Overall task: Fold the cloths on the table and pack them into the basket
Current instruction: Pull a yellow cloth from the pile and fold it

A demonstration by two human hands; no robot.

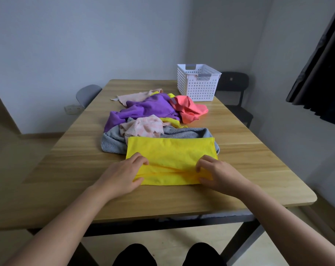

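Observation:
A yellow cloth [171, 152] lies spread in front of me on the wooden table [67, 169], its near part bunched into a fold. My left hand [122, 175] pinches its near left corner and my right hand [212, 173] pinches its near right corner. Behind it a pile of loose cloths holds a grey towel [113, 141], a pale pink cloth [143, 126], a purple cloth [149, 108], a coral cloth [187, 108] and a beige cloth [134, 96]. A white perforated basket [198, 83] stands at the far right of the table; I see nothing inside it.
A grey chair [88, 94] stands at the table's far left and a black chair [233, 89] behind the basket. A dark curtain [320, 73] hangs at the right. My knees show below the table's near edge.

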